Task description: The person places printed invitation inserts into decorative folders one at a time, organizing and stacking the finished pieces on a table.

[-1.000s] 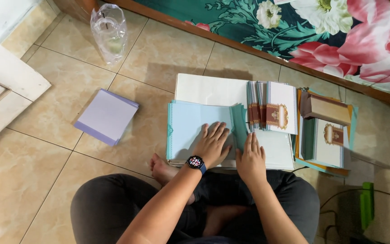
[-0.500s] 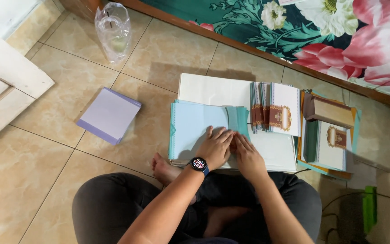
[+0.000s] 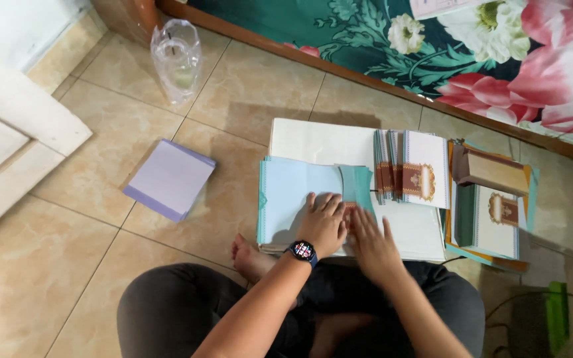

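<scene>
A pale blue folded card (image 3: 296,199) is being pressed flat on a white board (image 3: 319,142) by the left hand (image 3: 323,224), fingers spread, nothing gripped. The right hand (image 3: 371,242) is being laid open just beside it. Ornamented cards (image 3: 412,174) are being kept upright nearby; a lilac paper stack (image 3: 168,179) is lying well apart.

A sheet stack (image 3: 293,192) lies on the board (image 3: 313,139), under both hands. Folded cards (image 3: 409,172) stand right of it; a box (image 3: 489,219) farther right; a paper pad (image 3: 167,179) left.
</scene>
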